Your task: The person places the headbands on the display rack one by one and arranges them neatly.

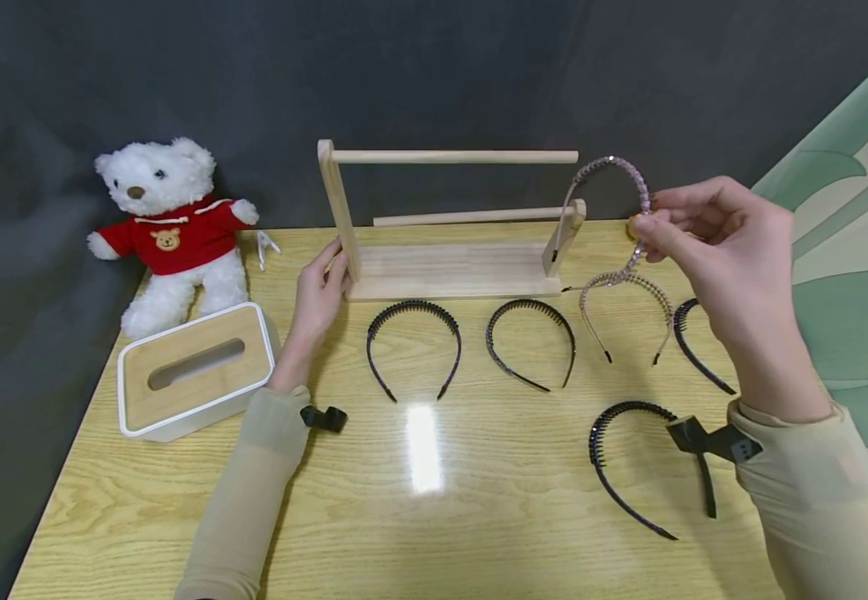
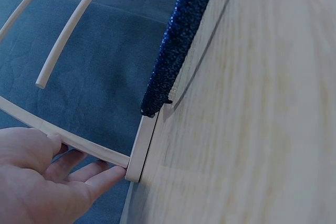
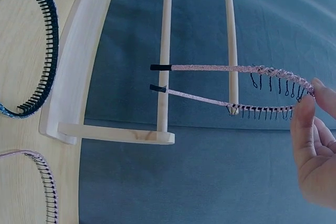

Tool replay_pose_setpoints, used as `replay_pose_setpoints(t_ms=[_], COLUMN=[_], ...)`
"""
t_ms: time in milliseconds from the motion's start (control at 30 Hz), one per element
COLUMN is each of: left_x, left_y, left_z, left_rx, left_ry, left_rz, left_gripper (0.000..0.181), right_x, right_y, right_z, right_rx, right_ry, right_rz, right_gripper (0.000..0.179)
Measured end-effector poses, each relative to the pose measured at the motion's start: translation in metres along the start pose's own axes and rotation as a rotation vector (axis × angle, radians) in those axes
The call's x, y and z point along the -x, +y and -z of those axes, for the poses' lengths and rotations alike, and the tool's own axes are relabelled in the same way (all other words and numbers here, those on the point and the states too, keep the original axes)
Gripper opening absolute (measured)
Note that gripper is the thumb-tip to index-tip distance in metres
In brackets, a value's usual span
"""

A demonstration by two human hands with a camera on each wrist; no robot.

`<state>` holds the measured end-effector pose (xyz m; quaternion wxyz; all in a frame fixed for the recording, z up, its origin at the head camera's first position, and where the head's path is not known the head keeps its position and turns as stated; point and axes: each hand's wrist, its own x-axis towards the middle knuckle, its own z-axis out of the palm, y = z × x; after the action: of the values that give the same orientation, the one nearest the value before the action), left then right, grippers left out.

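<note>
My right hand [image 1: 726, 233] pinches a pink beaded headband [image 1: 634, 179] between thumb and fingers, above the table at the rack's right end. In the right wrist view the headband [image 3: 210, 68] has black tips and small comb teeth, and its tips overlap the lower rod [image 3: 165, 51] in sight; contact cannot be told. My left hand [image 1: 319, 292] grips the tall left upright [image 1: 339, 212] of the wooden rack [image 1: 452, 271] near its base. The left wrist view shows that hand [image 2: 47, 182] with thumb and fingers around the upright. The upper rod [image 1: 456, 157] has a free right end.
Dark toothed headbands [image 1: 413, 305] lie on the table in front of the rack and at the right. Another pink headband [image 1: 662, 300] lies near the rack's right end. At the left are a tissue box [image 1: 253, 367] and a white teddy bear [image 1: 178, 250] in red.
</note>
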<state>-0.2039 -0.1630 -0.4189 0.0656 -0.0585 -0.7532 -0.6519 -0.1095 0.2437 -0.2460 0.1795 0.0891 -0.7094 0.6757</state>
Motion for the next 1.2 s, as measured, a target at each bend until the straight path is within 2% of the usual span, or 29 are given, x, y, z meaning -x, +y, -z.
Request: replay_pose_setpoints(t_ms=[300, 733, 1200], left_x=[-0.001, 0.001, 0.000], left_y=[-0.001, 0.001, -0.001], left_z=[0.001, 0.001, 0.001], left_rx=[-0.010, -0.044, 0.002], left_ry=[0.002, 0.001, -0.013], left_rz=[0.008, 0.021, 0.025], left_gripper=[0.044, 0.044, 0.045], right_x=[-0.009, -0.023, -0.037], right_y=[0.001, 0.001, 0.005], right_z=[-0.004, -0.007, -0.017], right_rx=[-0.038, -0.024, -0.081], right_ry=[0.028, 0.063, 0.051], right_rz=[0.008, 0.021, 0.070], right_gripper=[0.022, 0.024, 0.023])
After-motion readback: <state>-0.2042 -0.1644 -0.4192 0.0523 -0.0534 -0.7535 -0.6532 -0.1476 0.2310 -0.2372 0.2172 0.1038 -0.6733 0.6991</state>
